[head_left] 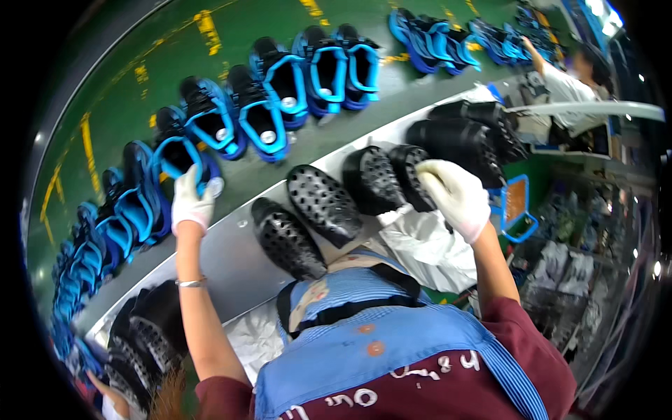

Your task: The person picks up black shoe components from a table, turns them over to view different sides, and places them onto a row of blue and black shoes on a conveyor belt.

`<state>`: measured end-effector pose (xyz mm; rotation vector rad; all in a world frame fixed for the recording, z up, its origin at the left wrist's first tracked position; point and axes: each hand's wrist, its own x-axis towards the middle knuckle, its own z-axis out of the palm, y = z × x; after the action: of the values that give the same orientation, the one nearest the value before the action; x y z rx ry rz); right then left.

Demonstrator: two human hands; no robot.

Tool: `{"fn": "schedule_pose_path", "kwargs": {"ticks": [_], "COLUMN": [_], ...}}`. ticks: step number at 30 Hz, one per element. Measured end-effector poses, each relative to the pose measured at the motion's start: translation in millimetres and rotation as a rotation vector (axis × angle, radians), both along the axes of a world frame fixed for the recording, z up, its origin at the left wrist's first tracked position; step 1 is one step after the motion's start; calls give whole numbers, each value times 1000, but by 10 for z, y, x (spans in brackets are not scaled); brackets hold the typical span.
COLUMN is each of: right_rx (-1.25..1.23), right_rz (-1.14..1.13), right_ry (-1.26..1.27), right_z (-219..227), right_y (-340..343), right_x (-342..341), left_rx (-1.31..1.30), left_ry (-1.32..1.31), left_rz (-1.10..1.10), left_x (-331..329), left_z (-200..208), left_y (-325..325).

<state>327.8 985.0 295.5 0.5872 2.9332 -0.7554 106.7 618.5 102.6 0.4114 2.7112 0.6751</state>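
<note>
My left hand (192, 201), in a white glove, pinches the heel of a black-and-blue shoe (168, 122) on the green belt. That shoe's opening, lined in bright blue, faces me. My right hand (458, 198), also gloved, has its fingers curled against the edge of a black perforated shoe last (408, 171); the finger undersides are hidden. Just left of it stands another black last (374, 178). Two more perforated lasts, one (323, 203) and a nearer one (288, 238), lean on the metal ledge (227, 255) in front of my body.
A long row of black-and-blue shoes (282, 80) lines the green belt (168, 49). Larger black forms (458, 143) stand at right, and stacked black lasts (150, 336) at lower left. White sheeting (430, 248) hangs by the ledge. A co-worker (570, 91) reaches toward the far belt.
</note>
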Motion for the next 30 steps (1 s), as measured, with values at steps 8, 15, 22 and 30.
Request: {"fn": "schedule_pose_path", "kwargs": {"ticks": [8, 15, 22, 30], "right_rx": [-250, 106, 371, 298], "right_rz": [445, 603, 860, 1006], "right_ry": [30, -37, -122, -317], "right_z": [-241, -2247, -2792, -2577], "right_y": [-778, -2539, -2894, -2778], "right_x": [-1070, -2898, -3251, -3362], "left_rx": [-51, 782, 209, 206], "left_ry": [249, 276, 25, 32], "left_rz": [311, -167, 414, 395], "left_x": [-9, -316, 171, 183], "left_z": [-224, -1972, -734, -636], "left_y": [200, -80, 174, 202]}}
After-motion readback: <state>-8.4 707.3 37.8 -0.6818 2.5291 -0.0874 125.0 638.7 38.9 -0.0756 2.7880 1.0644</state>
